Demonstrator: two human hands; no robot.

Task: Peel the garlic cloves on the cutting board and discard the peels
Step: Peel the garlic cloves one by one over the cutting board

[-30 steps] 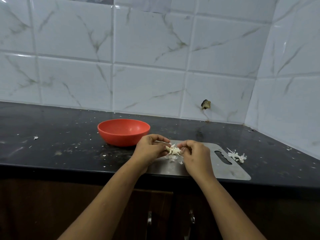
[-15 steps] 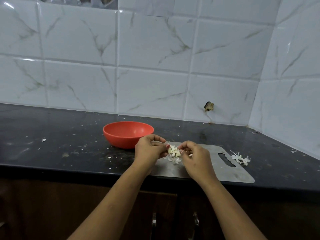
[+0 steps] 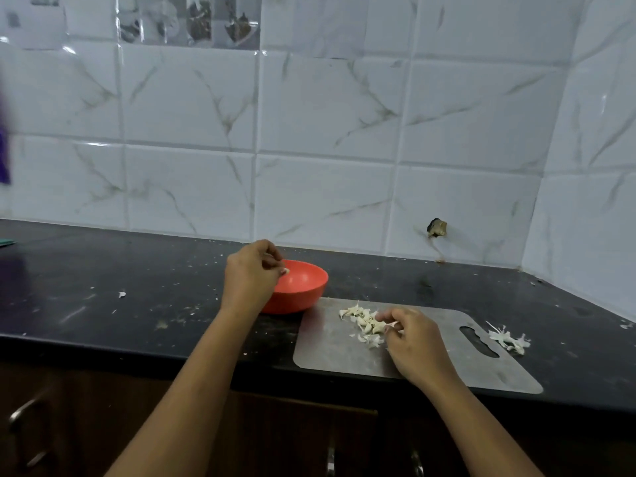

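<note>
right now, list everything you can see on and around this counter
bowl: one, orange-red, on the counter left of the cutting board
cutting board: one, grey, at the counter's front edge
garlic cloves: one small pile, off-white, on the board's left part
peels: one loose heap, white, on the counter just right of the board
pale piece: one, whitish, pinched above the bowl
counter: one, black, flecked with scraps
wall tiles: several, white with grey veins, behind and to the right
cabinet handles: three seen, metal, below the counter
left hand: over the bowl, pinching the pale piece
right hand: on the board, fingertips pinching at the garlic cloves
</note>
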